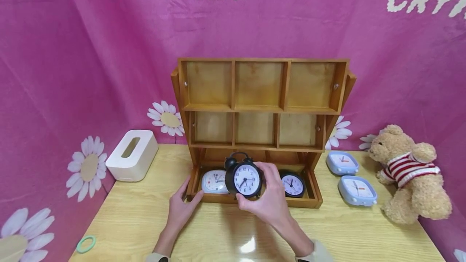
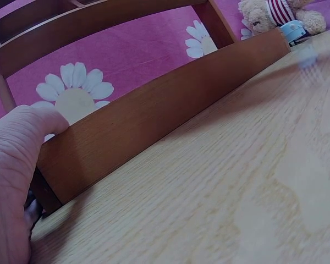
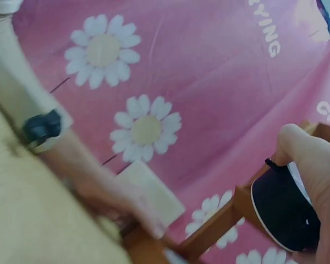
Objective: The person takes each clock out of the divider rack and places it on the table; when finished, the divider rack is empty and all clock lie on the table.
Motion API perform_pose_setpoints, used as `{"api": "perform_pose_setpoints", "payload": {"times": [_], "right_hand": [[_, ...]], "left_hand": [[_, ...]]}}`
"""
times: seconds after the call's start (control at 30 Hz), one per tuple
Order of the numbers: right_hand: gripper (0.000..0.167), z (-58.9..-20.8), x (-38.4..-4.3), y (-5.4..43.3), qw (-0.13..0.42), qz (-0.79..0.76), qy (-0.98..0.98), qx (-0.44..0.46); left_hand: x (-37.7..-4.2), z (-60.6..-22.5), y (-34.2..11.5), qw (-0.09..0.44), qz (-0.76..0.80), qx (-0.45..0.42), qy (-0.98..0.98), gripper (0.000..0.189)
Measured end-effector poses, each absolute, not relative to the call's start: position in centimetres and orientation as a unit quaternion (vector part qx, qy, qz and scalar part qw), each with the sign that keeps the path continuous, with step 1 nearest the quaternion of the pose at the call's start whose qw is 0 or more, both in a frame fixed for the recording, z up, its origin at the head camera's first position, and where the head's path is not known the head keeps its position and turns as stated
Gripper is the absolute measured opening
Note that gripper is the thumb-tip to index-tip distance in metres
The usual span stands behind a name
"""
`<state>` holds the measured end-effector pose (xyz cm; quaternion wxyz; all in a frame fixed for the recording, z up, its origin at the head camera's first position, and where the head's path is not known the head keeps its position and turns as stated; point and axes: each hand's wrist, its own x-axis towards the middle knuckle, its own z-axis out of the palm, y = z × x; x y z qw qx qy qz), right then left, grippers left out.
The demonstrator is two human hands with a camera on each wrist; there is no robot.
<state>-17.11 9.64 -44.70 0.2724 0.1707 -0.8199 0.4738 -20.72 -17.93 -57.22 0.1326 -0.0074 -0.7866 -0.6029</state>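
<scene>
My right hand (image 1: pixel 270 198) holds a black twin-bell alarm clock (image 1: pixel 246 179) by its sides, thumb low and fingers higher. The clock is tilted face up above the bottom tray of a tiered wooden shelf (image 1: pixel 302 202). In the right wrist view its black back (image 3: pixel 280 206) shows beside the fingers. My left hand (image 1: pixel 179 210) grips the tray's left front corner; in the left wrist view the thumb (image 2: pixel 47 118) hooks over the front board (image 2: pixel 137 121). A pale blue-rimmed clock (image 1: pixel 214 182) lies in the tray's left compartment. Another round black clock (image 1: pixel 293 185) lies at its right.
Two blue clocks, one behind (image 1: pixel 342 163) and one in front (image 1: pixel 357 190), lie right of the shelf near a teddy bear (image 1: pixel 411 173). A white tissue box (image 1: pixel 132 155) stands left, and a green ring (image 1: pixel 86 244) lies at the front left. Pink cloth hangs behind.
</scene>
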Motion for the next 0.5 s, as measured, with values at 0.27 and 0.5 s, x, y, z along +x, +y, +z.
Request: {"api": "perform_pose_setpoints", "payload": {"times": [0.27,0.5], "right_hand": [[0.092,-48.2,-13.4,15.2,0.309,0.455,-0.819,0.166],[0.091,-50.1,-10.5,19.9,0.307,0.452,-0.833,0.089]], "left_hand": [[-20.8,-57.1,-17.8,0.134,-0.598,-0.007,-0.790,0.076],[-20.6,-57.1,-17.8,0.128,-0.606,-0.004,-0.785,0.075]]}}
